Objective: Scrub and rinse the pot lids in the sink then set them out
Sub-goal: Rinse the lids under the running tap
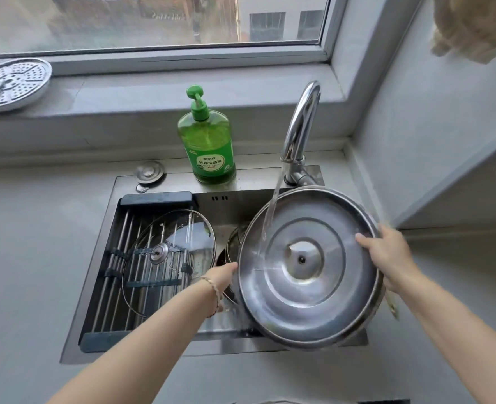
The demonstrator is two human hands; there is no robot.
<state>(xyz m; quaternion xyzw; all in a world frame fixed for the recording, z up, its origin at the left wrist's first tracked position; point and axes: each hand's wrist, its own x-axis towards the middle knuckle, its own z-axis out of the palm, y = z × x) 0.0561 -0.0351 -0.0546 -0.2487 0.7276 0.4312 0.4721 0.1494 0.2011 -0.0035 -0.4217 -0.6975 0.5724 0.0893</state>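
A large steel pot lid (pixel 310 293) is held tilted over the right side of the sink (pixel 159 354), its hollow underside facing me. Water from the faucet (pixel 300 126) runs onto its upper left part. My right hand (pixel 386 255) grips its right rim, thumb on the inner face. My left hand (pixel 223 275) holds the left rim, with the fingers hidden behind the lid. A glass lid (pixel 168 263) with a metal knob lies on the drying rack (pixel 141 275) across the sink's left half. Another lid's edge (pixel 235 243) shows in the basin behind the steel lid.
A green dish-soap pump bottle (pixel 207 141) stands on the sink's back ledge. A round metal cap (pixel 149 172) lies to its left. A perforated steamer plate (pixel 10 83) rests on the windowsill at far left. Grey counter surrounds the sink; a wall rises at right.
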